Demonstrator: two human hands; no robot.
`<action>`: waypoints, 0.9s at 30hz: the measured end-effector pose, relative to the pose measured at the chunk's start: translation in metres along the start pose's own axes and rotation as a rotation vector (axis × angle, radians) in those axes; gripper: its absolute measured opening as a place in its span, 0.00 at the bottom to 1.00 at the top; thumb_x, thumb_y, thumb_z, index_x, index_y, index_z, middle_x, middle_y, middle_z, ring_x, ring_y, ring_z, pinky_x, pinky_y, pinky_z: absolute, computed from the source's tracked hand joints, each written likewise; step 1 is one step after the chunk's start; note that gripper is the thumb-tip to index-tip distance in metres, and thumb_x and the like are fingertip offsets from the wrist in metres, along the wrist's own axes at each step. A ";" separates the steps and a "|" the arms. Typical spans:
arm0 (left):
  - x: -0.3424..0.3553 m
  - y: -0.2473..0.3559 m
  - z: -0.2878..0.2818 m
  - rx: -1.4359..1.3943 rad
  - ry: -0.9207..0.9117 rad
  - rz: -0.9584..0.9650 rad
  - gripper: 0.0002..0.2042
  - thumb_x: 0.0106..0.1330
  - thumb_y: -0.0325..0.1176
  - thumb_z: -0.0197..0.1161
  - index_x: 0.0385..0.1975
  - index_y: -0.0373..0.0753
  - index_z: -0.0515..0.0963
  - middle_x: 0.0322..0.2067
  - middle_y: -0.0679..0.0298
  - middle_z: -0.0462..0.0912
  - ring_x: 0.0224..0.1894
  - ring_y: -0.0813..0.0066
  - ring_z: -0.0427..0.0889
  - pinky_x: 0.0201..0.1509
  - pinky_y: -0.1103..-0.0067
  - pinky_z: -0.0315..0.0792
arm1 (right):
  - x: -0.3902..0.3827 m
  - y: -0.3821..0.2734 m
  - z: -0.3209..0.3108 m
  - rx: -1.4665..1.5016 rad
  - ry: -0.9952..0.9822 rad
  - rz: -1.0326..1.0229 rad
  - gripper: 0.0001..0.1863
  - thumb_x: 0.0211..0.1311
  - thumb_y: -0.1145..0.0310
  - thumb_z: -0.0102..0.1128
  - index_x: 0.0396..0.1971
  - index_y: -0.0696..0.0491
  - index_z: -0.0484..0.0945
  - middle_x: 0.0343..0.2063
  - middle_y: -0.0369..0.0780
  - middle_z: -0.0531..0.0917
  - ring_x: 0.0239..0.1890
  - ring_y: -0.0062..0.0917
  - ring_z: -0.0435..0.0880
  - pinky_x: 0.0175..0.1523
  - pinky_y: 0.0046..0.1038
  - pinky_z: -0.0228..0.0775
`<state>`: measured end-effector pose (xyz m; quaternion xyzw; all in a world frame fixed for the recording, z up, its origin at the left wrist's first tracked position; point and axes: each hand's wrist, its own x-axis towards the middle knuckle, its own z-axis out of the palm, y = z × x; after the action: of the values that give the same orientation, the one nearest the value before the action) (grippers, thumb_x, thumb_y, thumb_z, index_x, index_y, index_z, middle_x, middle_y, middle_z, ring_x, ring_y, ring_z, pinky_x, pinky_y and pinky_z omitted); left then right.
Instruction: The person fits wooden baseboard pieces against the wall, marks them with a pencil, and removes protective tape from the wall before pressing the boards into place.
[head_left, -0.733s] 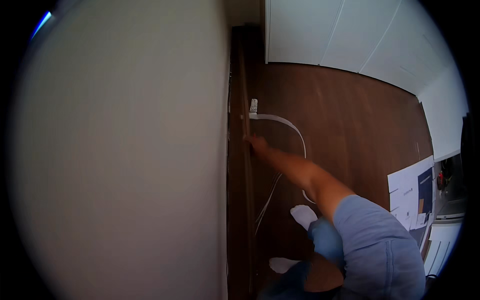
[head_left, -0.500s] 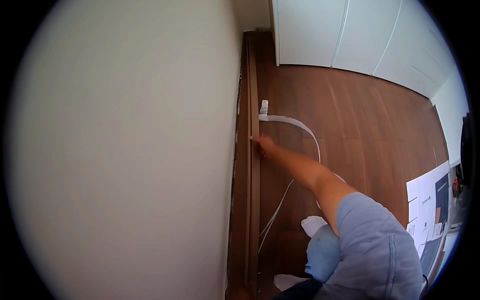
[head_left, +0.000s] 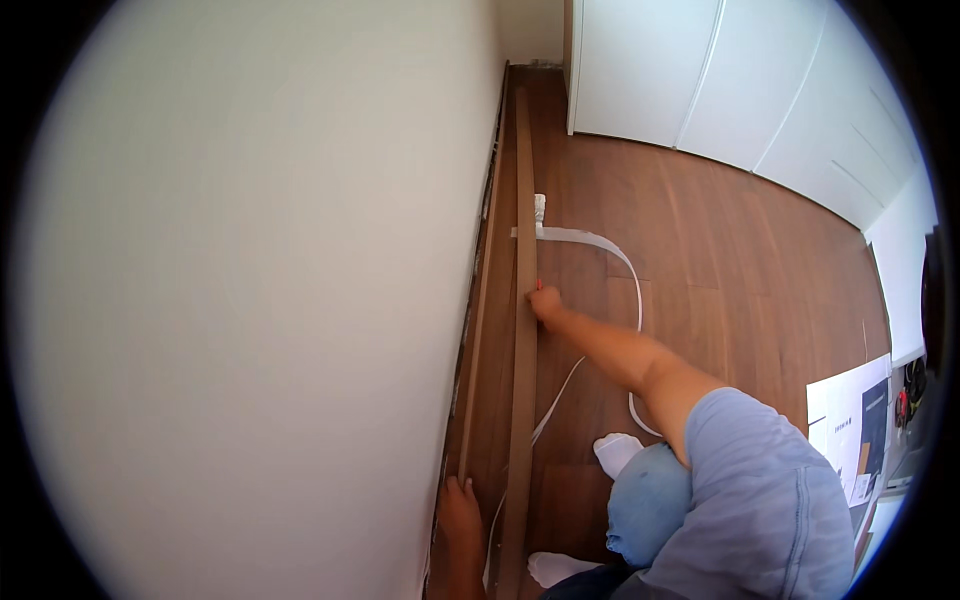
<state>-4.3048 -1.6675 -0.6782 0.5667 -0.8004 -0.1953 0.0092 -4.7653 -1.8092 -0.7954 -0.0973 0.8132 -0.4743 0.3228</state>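
My right hand (head_left: pixel 546 306) grips a long brown wooden board (head_left: pixel 524 170) that runs along the floor parallel to the wall. A small red item shows by its fingers, too small to name. My left hand (head_left: pixel 460 520) is low beside the wall, its fingers closed on the near part of a thinner brown strip (head_left: pixel 481 330). A pale flexible band (head_left: pixel 590 240) curves over the floor beside the board, near a small white crumpled piece (head_left: pixel 540 208).
The bare wall (head_left: pixel 250 300) fills the left side. White cabinet doors (head_left: pixel 640 70) stand at the top right. Printed sheets (head_left: pixel 838 420) and dark items lie at the right edge. My socked feet (head_left: pixel 615 450) and bent knee are on the wooden floor (head_left: pixel 730 260).
My left hand has appeared at lower left on the thinner strip. My right hand and the board have moved right, leaving a wider gap between board and strip.
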 end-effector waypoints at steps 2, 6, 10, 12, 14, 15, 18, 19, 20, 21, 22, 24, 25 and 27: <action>0.009 -0.002 -0.002 0.028 0.042 -0.069 0.12 0.75 0.40 0.56 0.44 0.35 0.73 0.39 0.45 0.82 0.39 0.44 0.83 0.41 0.57 0.77 | 0.005 0.000 0.007 -0.156 0.058 -0.195 0.16 0.64 0.62 0.62 0.31 0.63 0.81 0.27 0.50 0.83 0.30 0.39 0.84 0.33 0.42 0.73; 0.022 -0.004 0.017 0.106 0.017 -0.092 0.13 0.74 0.40 0.56 0.49 0.37 0.72 0.40 0.48 0.82 0.38 0.46 0.83 0.39 0.58 0.78 | 0.033 0.013 -0.029 -1.099 -0.099 -0.821 0.24 0.71 0.55 0.51 0.28 0.62 0.82 0.27 0.57 0.84 0.34 0.47 0.88 0.38 0.45 0.78; 0.021 -0.015 0.022 0.151 0.117 -0.062 0.13 0.73 0.37 0.58 0.49 0.36 0.74 0.40 0.51 0.83 0.37 0.50 0.84 0.38 0.60 0.78 | -0.016 -0.045 -0.023 -0.810 -0.124 -0.293 0.24 0.70 0.54 0.50 0.28 0.59 0.83 0.27 0.54 0.86 0.33 0.47 0.88 0.39 0.44 0.80; 0.022 -0.013 0.022 0.156 0.125 -0.041 0.13 0.72 0.35 0.59 0.51 0.34 0.74 0.41 0.51 0.83 0.38 0.52 0.84 0.39 0.61 0.79 | -0.021 -0.045 -0.031 -1.031 0.096 -0.619 0.24 0.71 0.54 0.50 0.28 0.60 0.82 0.29 0.53 0.86 0.32 0.45 0.88 0.38 0.41 0.81; 0.023 -0.007 0.021 0.140 0.173 -0.007 0.15 0.71 0.33 0.60 0.53 0.33 0.74 0.42 0.50 0.82 0.38 0.51 0.84 0.39 0.62 0.79 | -0.016 -0.058 -0.026 -0.940 0.007 -0.602 0.22 0.70 0.55 0.52 0.34 0.61 0.82 0.33 0.52 0.87 0.33 0.43 0.89 0.40 0.40 0.80; 0.022 -0.010 0.021 0.131 0.219 -0.003 0.17 0.70 0.33 0.60 0.55 0.33 0.73 0.43 0.49 0.82 0.39 0.50 0.83 0.39 0.61 0.78 | -0.024 -0.068 -0.009 -0.888 -0.053 -0.600 0.22 0.70 0.55 0.53 0.37 0.62 0.81 0.34 0.52 0.87 0.33 0.42 0.89 0.41 0.39 0.80; 0.022 -0.009 0.026 0.096 0.232 -0.030 0.19 0.70 0.31 0.61 0.59 0.33 0.72 0.48 0.48 0.80 0.44 0.49 0.82 0.45 0.61 0.77 | -0.072 -0.084 0.030 -0.209 -0.403 -0.293 0.21 0.67 0.57 0.58 0.45 0.62 0.74 0.38 0.50 0.84 0.31 0.38 0.87 0.41 0.38 0.79; 0.023 -0.009 0.029 0.084 0.215 -0.050 0.20 0.70 0.30 0.60 0.60 0.33 0.72 0.50 0.47 0.79 0.46 0.49 0.82 0.48 0.60 0.77 | -0.081 -0.084 0.047 -0.143 -0.391 -0.316 0.21 0.66 0.58 0.60 0.46 0.62 0.72 0.38 0.49 0.83 0.30 0.37 0.87 0.40 0.37 0.78; 0.022 -0.006 0.031 0.088 0.229 -0.048 0.19 0.70 0.29 0.60 0.60 0.33 0.72 0.52 0.47 0.78 0.49 0.49 0.80 0.51 0.60 0.76 | -0.074 -0.079 0.059 -0.208 -0.334 -0.341 0.21 0.66 0.58 0.60 0.45 0.61 0.72 0.38 0.50 0.83 0.31 0.37 0.86 0.41 0.37 0.78; 0.022 -0.001 0.033 0.088 0.242 -0.027 0.19 0.70 0.28 0.59 0.59 0.33 0.73 0.54 0.47 0.77 0.52 0.48 0.79 0.55 0.59 0.74 | -0.057 -0.068 0.065 -0.269 -0.257 -0.363 0.20 0.66 0.58 0.60 0.44 0.61 0.72 0.38 0.50 0.83 0.32 0.36 0.86 0.41 0.36 0.77; 0.018 -0.001 0.034 0.095 0.256 -0.019 0.18 0.69 0.27 0.58 0.58 0.32 0.73 0.56 0.47 0.76 0.55 0.48 0.77 0.58 0.59 0.73 | -0.047 -0.062 0.072 -0.329 -0.194 -0.383 0.20 0.67 0.57 0.59 0.43 0.61 0.72 0.39 0.50 0.83 0.32 0.36 0.86 0.41 0.36 0.77; -0.005 0.000 0.014 0.123 0.361 0.045 0.17 0.70 0.26 0.57 0.58 0.32 0.73 0.54 0.48 0.78 0.57 0.49 0.77 0.61 0.60 0.71 | -0.062 -0.072 0.086 -0.338 -0.286 -0.336 0.24 0.65 0.55 0.58 0.50 0.60 0.71 0.46 0.57 0.80 0.51 0.55 0.79 0.57 0.48 0.70; -0.019 0.002 0.005 0.132 0.415 0.088 0.17 0.70 0.26 0.57 0.58 0.32 0.73 0.54 0.49 0.78 0.58 0.50 0.76 0.63 0.60 0.70 | -0.064 -0.074 0.088 -0.349 -0.284 -0.369 0.24 0.66 0.55 0.58 0.51 0.60 0.71 0.47 0.57 0.80 0.51 0.55 0.79 0.57 0.48 0.70; -0.051 -0.004 0.005 0.129 0.425 0.044 0.16 0.70 0.25 0.56 0.56 0.32 0.74 0.53 0.49 0.78 0.59 0.48 0.75 0.62 0.59 0.70 | -0.064 -0.074 0.089 -0.352 -0.274 -0.403 0.25 0.66 0.55 0.58 0.52 0.59 0.71 0.48 0.58 0.79 0.52 0.55 0.79 0.58 0.48 0.70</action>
<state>-4.2839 -1.6206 -0.6736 0.5769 -0.8035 -0.0195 0.1456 -4.6721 -1.8823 -0.7366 -0.3745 0.7961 -0.3629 0.3071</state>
